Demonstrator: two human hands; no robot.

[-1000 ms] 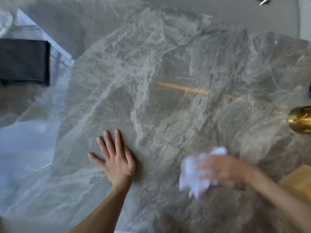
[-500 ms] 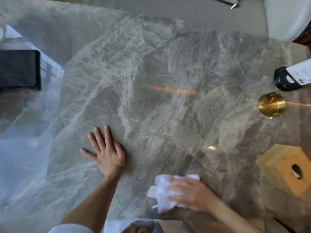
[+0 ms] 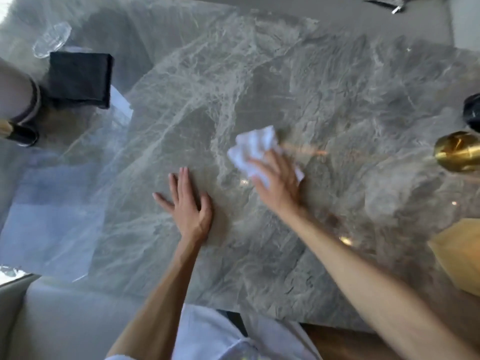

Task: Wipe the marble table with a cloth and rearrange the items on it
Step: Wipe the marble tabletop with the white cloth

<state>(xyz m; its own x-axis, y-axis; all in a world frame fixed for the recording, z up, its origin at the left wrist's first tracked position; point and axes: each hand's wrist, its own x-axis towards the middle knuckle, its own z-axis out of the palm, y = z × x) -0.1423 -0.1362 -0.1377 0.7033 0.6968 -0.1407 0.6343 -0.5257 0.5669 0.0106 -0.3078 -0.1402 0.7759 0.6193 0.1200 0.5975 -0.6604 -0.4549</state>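
Note:
A grey veined marble table (image 3: 324,81) fills the head view. My right hand (image 3: 278,180) presses a crumpled white cloth (image 3: 253,149) flat against the marble near the middle, fingers spread over the cloth. My left hand (image 3: 188,203) lies flat on the table just left of it, fingers apart, holding nothing. At the right edge stand a round gold object (image 3: 459,154), a yellow wooden box (image 3: 459,250) and part of a dark bottle (image 3: 472,113).
A black folded cloth (image 3: 80,79) and a clear glass dish (image 3: 52,40) lie at the table's far left. Another person's leg and dark shoe (image 3: 20,118) show at the left edge. A pale cushioned seat (image 3: 65,320) sits below the near table edge.
My right hand has swept the white cloth from the near edge away toward the table's middle. My left hand has stayed planted flat. The view has shifted, showing more of the left side.

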